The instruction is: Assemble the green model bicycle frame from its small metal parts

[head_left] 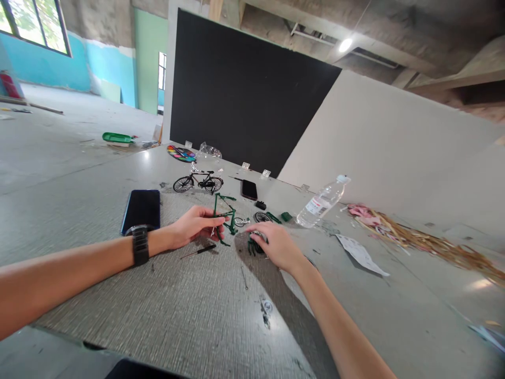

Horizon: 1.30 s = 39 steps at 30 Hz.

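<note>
My left hand [197, 227] is closed round the green frame of a model bicycle [232, 215], holding it just above the table. A small screwdriver [201, 251] lies below that hand. My right hand [274, 243] reaches over green model parts [254, 245] on the table, its thumb and index finger apart; the other fingers are partly hidden. Between the hands lies a silver chain piece [240, 221]. Just beyond my right hand are a small black-spoked wheel [261, 216] and a green mudguard [273, 217]. A finished-looking black model bicycle [199, 182] stands farther back.
A blue-edged phone [142, 209] lies left, a smaller phone [249, 189] at the back. A water bottle [322, 202] stands tilted in view on the right, near a paper sheet [361, 254]. Tiny loose parts [267, 308] lie in front. A paint palette [181, 153] sits near the black panel [252, 89].
</note>
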Each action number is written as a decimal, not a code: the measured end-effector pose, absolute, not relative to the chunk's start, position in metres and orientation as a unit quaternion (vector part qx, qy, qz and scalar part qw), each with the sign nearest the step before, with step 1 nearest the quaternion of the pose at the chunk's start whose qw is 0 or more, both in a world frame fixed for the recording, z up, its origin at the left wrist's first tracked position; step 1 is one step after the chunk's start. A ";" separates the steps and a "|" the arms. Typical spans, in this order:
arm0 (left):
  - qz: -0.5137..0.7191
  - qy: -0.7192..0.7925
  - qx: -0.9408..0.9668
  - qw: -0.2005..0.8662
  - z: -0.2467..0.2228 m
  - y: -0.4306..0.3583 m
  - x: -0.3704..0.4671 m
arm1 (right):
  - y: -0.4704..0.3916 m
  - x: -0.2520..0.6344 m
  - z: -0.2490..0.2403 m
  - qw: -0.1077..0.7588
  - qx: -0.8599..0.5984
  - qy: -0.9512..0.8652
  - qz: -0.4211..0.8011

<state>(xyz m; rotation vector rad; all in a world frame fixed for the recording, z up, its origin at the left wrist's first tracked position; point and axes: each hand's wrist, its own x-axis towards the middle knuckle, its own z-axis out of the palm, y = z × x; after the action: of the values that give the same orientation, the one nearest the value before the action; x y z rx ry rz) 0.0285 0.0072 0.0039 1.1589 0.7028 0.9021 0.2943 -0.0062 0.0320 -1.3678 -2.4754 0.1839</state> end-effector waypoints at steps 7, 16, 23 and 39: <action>0.420 0.323 0.490 0.692 0.005 0.006 0.029 | -0.019 0.282 0.045 0.119 -0.394 -0.894 0.178; 0.417 0.337 0.494 0.685 0.009 0.004 0.030 | -0.021 0.279 0.044 0.092 -0.425 -0.883 0.178; 0.411 0.334 0.494 0.689 0.008 0.005 0.030 | -0.013 0.283 0.030 0.174 -0.480 -0.858 0.054; 0.430 0.339 0.501 0.670 0.006 0.004 0.030 | -0.045 0.223 0.024 0.171 -0.226 -0.951 -0.122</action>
<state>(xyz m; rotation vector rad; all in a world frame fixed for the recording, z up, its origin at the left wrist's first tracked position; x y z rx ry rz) 0.0303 0.0041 0.0064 1.1301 0.7631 0.9686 0.2227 -0.0452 0.0236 -0.6403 -2.7006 -0.3464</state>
